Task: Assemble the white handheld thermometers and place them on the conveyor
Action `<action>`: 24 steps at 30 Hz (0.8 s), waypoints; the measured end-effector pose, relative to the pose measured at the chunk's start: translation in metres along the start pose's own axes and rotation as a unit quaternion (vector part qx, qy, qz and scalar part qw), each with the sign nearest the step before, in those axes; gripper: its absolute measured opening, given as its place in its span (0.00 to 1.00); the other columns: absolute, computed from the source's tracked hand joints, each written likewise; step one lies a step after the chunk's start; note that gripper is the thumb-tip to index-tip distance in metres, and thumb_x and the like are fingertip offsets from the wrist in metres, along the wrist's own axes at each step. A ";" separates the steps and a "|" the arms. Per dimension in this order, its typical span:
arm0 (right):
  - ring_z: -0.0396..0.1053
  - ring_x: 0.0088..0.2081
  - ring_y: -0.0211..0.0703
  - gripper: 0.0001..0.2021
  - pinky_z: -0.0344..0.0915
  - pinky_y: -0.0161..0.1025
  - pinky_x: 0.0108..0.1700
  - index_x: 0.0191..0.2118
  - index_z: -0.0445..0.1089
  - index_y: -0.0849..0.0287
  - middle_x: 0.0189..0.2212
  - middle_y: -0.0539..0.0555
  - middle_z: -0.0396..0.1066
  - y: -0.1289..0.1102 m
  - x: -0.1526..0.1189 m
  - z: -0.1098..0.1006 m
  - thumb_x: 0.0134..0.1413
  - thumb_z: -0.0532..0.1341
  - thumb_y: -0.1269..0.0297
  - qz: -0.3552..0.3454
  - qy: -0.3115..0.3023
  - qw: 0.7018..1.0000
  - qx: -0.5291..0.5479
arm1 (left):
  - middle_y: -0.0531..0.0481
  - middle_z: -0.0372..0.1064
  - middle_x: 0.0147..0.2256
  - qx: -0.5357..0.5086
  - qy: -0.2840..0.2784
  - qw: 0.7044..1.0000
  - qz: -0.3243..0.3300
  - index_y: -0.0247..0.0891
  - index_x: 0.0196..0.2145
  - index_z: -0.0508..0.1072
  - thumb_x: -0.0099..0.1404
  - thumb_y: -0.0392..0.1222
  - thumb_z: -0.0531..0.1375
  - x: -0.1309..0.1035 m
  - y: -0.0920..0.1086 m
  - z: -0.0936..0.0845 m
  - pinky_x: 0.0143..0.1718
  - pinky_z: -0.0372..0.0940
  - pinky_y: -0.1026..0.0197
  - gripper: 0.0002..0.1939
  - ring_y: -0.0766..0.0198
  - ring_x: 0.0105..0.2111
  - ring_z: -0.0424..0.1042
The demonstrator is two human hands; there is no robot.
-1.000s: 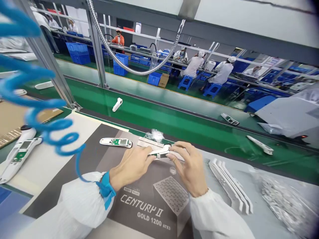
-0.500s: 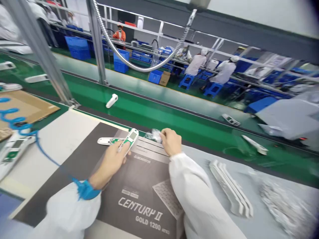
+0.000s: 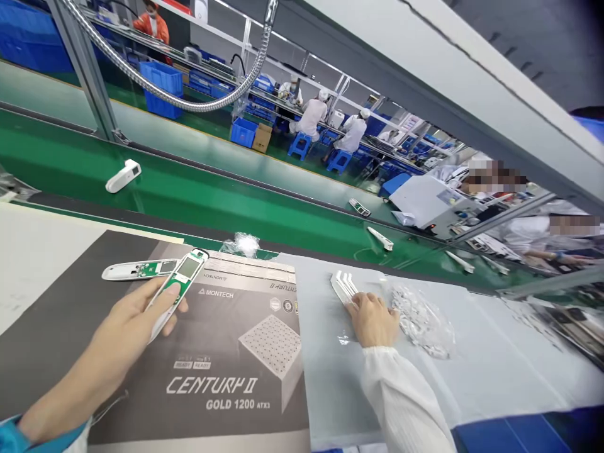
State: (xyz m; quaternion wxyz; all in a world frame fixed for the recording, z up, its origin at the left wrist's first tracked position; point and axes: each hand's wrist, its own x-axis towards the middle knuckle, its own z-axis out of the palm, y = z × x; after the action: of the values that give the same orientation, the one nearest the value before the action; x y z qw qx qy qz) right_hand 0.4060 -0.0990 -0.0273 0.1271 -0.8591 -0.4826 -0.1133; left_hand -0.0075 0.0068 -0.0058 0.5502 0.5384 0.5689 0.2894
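My left hand point(image 3: 141, 305) is closed around an opened white handheld device point(image 3: 182, 277), which shows a small grey display and a green circuit board. The thumb lies on the board. A similar white housing with a circuit board point(image 3: 139, 269) lies just behind it on the dark printed cardboard point(image 3: 226, 352). On the grey mat point(image 3: 330, 390), my right hand point(image 3: 375, 319) has its fingers curled over the near end of several slim white plastic shell pieces point(image 3: 343, 286) lying side by side. The fingertips are partly hidden. Beside that hand lies a clear bag of small white parts point(image 3: 422, 321).
A crumpled clear plastic bag point(image 3: 243, 244) sits at the cardboard's far edge. Beyond runs a green conveyor belt point(image 3: 198, 204) carrying a white device point(image 3: 123, 176) and several other housings. A metal flexible hose point(image 3: 202, 106) hangs above. Co-workers point(image 3: 314, 116) sit at a farther line.
My right hand has left the crumpled clear bag and moved right onto the white shell pieces. My left hand still holds the device. The view has turned to the right.
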 end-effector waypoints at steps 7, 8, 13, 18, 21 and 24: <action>0.71 0.36 0.54 0.16 0.62 0.50 0.41 0.40 0.72 0.55 0.33 0.59 0.75 -0.002 -0.029 -0.018 0.61 0.52 0.52 -0.009 -0.096 0.989 0.112 | 0.52 0.69 0.31 -0.043 -0.071 0.997 0.006 0.40 0.36 0.70 0.62 0.64 0.57 -0.014 0.020 0.023 0.23 0.53 0.66 0.22 0.68 0.23 0.60; 0.71 0.33 0.51 0.18 0.64 0.46 0.38 0.43 0.72 0.55 0.32 0.57 0.75 -0.014 -0.032 -0.021 0.62 0.51 0.50 -0.025 -0.167 0.969 0.182 | 0.52 0.70 0.32 -0.048 -0.081 0.995 0.014 0.40 0.37 0.70 0.63 0.63 0.57 -0.016 0.021 0.025 0.23 0.54 0.66 0.22 0.68 0.23 0.61; 0.71 0.37 0.48 0.15 0.67 0.45 0.42 0.44 0.75 0.55 0.37 0.54 0.76 -0.075 -0.051 -0.017 0.59 0.58 0.53 -0.110 -0.369 0.825 0.413 | 0.50 0.71 0.30 0.015 -0.116 0.991 0.068 0.39 0.47 0.71 0.71 0.60 0.46 -0.018 0.019 0.043 0.28 0.60 0.63 0.25 0.65 0.24 0.64; 0.66 0.54 0.52 0.38 0.62 0.51 0.57 0.61 0.61 0.53 0.54 0.57 0.68 -0.065 -0.079 0.001 0.42 0.72 0.58 -0.088 -0.260 0.879 0.388 | 0.50 0.71 0.51 0.150 -0.129 0.949 0.246 0.48 0.57 0.68 0.73 0.51 0.50 -0.012 0.002 0.071 0.50 0.63 0.56 0.19 0.58 0.49 0.69; 0.66 0.54 0.54 0.38 0.61 0.54 0.58 0.60 0.61 0.54 0.52 0.57 0.70 -0.047 -0.096 0.012 0.42 0.72 0.58 -0.044 -0.195 0.905 0.374 | 0.50 0.70 0.53 0.215 -0.160 0.888 0.372 0.47 0.55 0.68 0.73 0.46 0.52 -0.004 -0.006 0.099 0.55 0.59 0.52 0.16 0.57 0.52 0.66; 0.69 0.52 0.54 0.34 0.64 0.53 0.56 0.56 0.64 0.56 0.48 0.57 0.73 -0.044 -0.107 0.021 0.42 0.72 0.56 0.004 -0.165 0.903 0.396 | 0.49 0.73 0.47 0.279 -0.237 0.830 0.421 0.43 0.52 0.70 0.71 0.44 0.56 0.005 -0.011 0.127 0.51 0.60 0.51 0.13 0.54 0.50 0.66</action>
State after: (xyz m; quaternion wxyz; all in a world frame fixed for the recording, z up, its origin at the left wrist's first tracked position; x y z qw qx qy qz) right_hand 0.3150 -0.1555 -0.0762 0.3757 -0.7465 -0.4980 0.2315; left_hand 0.1097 -0.0245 -0.0466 0.3197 0.9083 0.1962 0.1852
